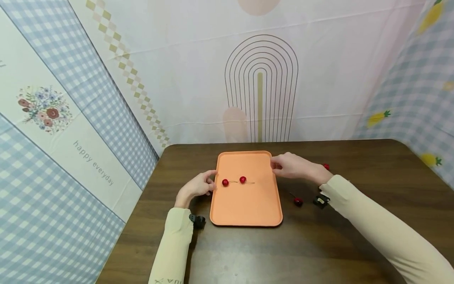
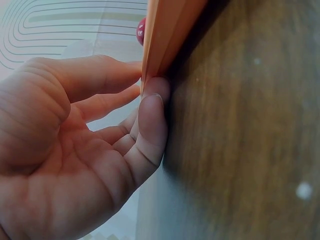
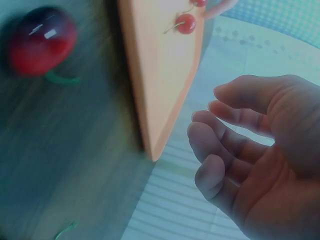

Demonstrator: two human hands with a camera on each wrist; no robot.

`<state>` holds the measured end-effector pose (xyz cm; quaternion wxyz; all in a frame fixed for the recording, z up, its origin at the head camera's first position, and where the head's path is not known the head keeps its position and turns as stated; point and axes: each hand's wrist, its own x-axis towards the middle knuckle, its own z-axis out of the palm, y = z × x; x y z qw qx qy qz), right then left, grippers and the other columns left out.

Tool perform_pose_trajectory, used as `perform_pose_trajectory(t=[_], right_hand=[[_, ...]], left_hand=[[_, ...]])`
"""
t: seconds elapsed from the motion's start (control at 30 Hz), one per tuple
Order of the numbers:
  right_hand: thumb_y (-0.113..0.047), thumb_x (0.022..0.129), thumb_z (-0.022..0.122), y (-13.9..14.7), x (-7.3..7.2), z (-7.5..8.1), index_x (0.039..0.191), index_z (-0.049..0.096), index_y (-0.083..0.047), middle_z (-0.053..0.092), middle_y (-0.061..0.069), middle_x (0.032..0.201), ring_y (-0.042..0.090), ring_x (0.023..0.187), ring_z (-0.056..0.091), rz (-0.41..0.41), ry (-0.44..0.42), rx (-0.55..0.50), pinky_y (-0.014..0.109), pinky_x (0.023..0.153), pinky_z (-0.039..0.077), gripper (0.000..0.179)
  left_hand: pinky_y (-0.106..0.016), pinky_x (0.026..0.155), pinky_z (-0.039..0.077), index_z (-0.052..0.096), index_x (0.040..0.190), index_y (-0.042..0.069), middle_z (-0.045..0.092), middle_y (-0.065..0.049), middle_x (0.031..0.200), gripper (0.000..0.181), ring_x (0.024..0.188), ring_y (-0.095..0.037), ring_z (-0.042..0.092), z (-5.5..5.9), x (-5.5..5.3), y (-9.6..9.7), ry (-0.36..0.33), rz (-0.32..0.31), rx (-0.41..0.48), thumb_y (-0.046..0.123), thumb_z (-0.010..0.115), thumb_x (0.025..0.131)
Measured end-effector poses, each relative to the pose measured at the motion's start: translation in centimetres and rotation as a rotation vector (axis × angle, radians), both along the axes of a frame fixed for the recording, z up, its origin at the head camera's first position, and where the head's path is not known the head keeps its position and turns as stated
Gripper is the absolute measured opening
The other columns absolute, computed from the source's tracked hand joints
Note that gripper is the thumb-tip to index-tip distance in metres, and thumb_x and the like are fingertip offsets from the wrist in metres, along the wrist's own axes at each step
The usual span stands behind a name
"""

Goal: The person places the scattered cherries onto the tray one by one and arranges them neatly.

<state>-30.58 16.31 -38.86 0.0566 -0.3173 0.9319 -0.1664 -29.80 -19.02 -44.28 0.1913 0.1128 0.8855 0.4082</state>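
An orange tray lies on the table, with two red cherries on it, a left cherry and a right cherry, both with thin stems. My left hand is at the tray's left side. Seen from the left wrist, that hand pinches the tray's rim, some fingertips curled beneath it. My right hand is by the tray's upper right edge. In the right wrist view its fingers are loosely bent, holding nothing and apart from the tray.
Right of the tray a loose cherry lies on the brown wooden table. Another red cherry is partly hidden behind the right wrist. Small black cameras sit on both wrists. A patterned cloth hangs behind the table.
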Motion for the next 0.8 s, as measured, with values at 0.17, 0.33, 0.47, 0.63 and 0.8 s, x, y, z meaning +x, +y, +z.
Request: perform_pose_trajectory(t=[0.17, 0.33, 0.47, 0.63, 0.8], right_hand=[[-0.014, 0.092, 0.063, 1.7, 0.6, -0.3, 0.087, 0.063, -0.014, 0.056, -0.004, 0.070, 0.009, 0.059, 0.047, 0.002, -0.023, 0.031, 0.026, 0.057, 0.040, 0.005], [-0.014, 0.092, 0.064, 2.9, 1.6, -0.5, 0.087, 0.063, -0.016, 0.056, -0.005, 0.071, 0.008, 0.061, 0.048, 0.015, -0.027, 0.051, 0.026, 0.057, 0.042, 0.005], [-0.015, 0.090, 0.066, 3.5, 2.2, -0.8, 0.087, 0.063, -0.017, 0.058, -0.006, 0.073, 0.007, 0.063, 0.050, 0.021, -0.041, 0.074, 0.025, 0.058, 0.043, 0.005], [-0.015, 0.089, 0.067, 3.9, 2.8, -1.2, 0.086, 0.063, -0.018, 0.060, -0.006, 0.077, 0.008, 0.066, 0.052, 0.030, -0.094, 0.123, 0.026, 0.060, 0.044, 0.006], [-0.014, 0.088, 0.069, 3.9, 3.3, -1.6, 0.084, 0.062, -0.016, 0.058, -0.006, 0.075, 0.009, 0.064, 0.050, 0.046, -0.130, 0.166, 0.025, 0.058, 0.041, 0.008]], left_hand=[[-0.029, 0.068, 0.053, 0.040, 0.149, 0.012, 0.062, -0.010, 0.091, 0.059, 0.075, -0.017, 0.059, 0.0, 0.0, 0.0, -0.002, 0.008, -0.005, 0.004, 0.058, 0.094], [-0.029, 0.068, 0.053, 0.039, 0.150, 0.011, 0.061, -0.010, 0.091, 0.059, 0.076, -0.017, 0.059, -0.1, 0.0, 0.0, 0.000, 0.003, -0.005, 0.004, 0.056, 0.094], [-0.030, 0.069, 0.053, 0.039, 0.150, 0.012, 0.061, -0.010, 0.092, 0.059, 0.076, -0.017, 0.059, 0.0, 0.1, 0.0, -0.004, 0.005, -0.002, 0.004, 0.056, 0.094], [-0.030, 0.069, 0.053, 0.038, 0.150, 0.012, 0.062, -0.011, 0.093, 0.059, 0.077, -0.017, 0.059, 0.1, 0.0, 0.0, -0.009, 0.004, 0.000, 0.005, 0.057, 0.095], [-0.030, 0.069, 0.053, 0.038, 0.151, 0.012, 0.061, -0.011, 0.092, 0.059, 0.077, -0.017, 0.059, 0.1, 0.0, -0.1, -0.013, -0.003, -0.001, 0.004, 0.056, 0.095]])
